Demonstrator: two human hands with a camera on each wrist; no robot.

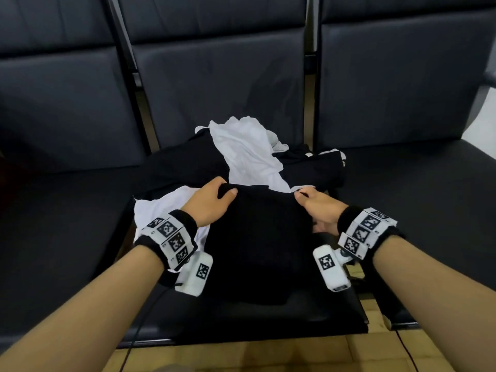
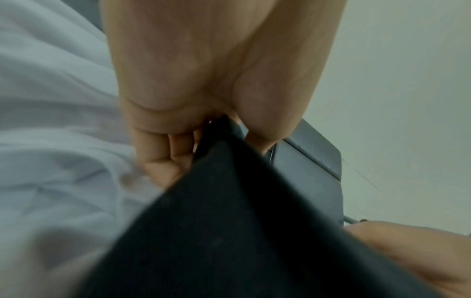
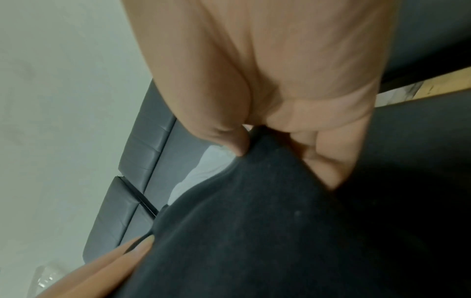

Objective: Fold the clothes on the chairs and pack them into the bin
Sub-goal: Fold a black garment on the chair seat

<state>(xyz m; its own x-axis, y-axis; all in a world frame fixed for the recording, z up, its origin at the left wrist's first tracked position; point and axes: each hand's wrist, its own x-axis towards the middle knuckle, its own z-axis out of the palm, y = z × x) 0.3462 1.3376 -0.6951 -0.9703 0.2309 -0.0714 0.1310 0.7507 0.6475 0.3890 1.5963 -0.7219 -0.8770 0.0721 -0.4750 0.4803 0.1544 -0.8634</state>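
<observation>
Head view looks down on a black garment (image 1: 257, 237) spread over the front of the middle chair seat (image 1: 268, 318), near the centre of the frame. At its far edge the left hand (image 1: 212, 202), toward 10 o'clock from the garment's middle, pinches the cloth between thumb and curled fingers, and the right hand (image 1: 319, 208), toward 2 o'clock, pinches the same edge. Left wrist view shows the dark fabric (image 2: 229, 221) caught between thumb and fingers (image 2: 163, 153), with pale cloth (image 2: 51, 121) at 9 o'clock. Right wrist view shows the thumb and fingers closed on the black cloth (image 3: 280, 221). Beyond the hands, at 12 o'clock, a white garment (image 1: 249, 151) lies crumpled over other dark clothes (image 1: 314, 167); another white piece (image 1: 161, 208) lies under the left wrist at 9 o'clock.
</observation>
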